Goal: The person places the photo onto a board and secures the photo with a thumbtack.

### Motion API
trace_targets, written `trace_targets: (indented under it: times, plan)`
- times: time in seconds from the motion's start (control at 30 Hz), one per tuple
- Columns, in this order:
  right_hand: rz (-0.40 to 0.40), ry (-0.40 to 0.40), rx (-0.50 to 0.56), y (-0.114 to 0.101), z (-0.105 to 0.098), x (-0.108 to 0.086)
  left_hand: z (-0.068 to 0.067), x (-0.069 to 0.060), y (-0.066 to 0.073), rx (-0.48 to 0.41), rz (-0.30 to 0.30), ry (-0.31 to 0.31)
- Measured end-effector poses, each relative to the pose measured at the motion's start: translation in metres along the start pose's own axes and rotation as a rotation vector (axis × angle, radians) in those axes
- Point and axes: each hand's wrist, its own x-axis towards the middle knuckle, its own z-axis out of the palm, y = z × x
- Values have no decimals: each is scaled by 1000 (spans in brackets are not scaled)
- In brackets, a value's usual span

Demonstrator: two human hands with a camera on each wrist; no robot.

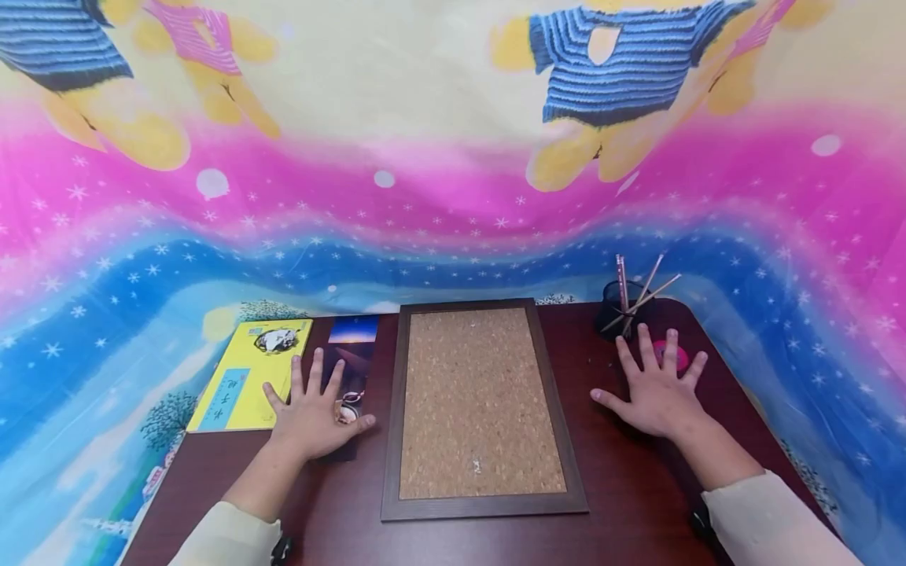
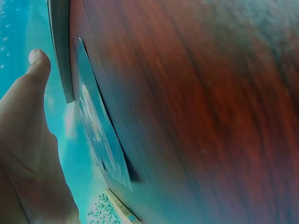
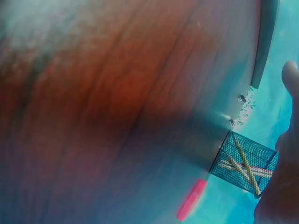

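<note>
My left hand (image 1: 311, 417) has its fingers spread over a dark picture sheet (image 1: 354, 330) and the near corner of a yellow book (image 1: 244, 385). In the left wrist view, its thumb (image 2: 35, 81) stands apart from the tabletop. My right hand (image 1: 658, 397), fingers also spread, is in front of a round pink thing (image 1: 681, 358) that it partly hides. Between the hands lies a cork board (image 1: 481, 401) in a brown wooden frame. Neither hand holds anything. Behind the right fingers is a black mesh cup (image 3: 238, 163) with several pencils.
Everything lies on a dark red wooden table (image 1: 340, 527). A printed cloth (image 1: 439, 189) hangs behind and along both sides. Tiny dark bits (image 3: 242, 98), too small to identify, lie between the board and the mesh cup.
</note>
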Motion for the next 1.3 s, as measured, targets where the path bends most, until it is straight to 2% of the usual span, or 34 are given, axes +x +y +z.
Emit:
trace_targets:
  times: [0.4,0.7,1.0,1.3]
  plan:
    - [-71,-20,46,3,-3,10,-7,-4,-4,-35,37,-20]
    - [-66,-77,73,3,-4,20,-7,-6,-14,-93,80,-56]
    - [-57,-110,123,6,-4,29,-3,-10,-19,-152,73,-111]
    - [-87,-118,153,7,1,38,0,-10,-19,-148,58,-146]
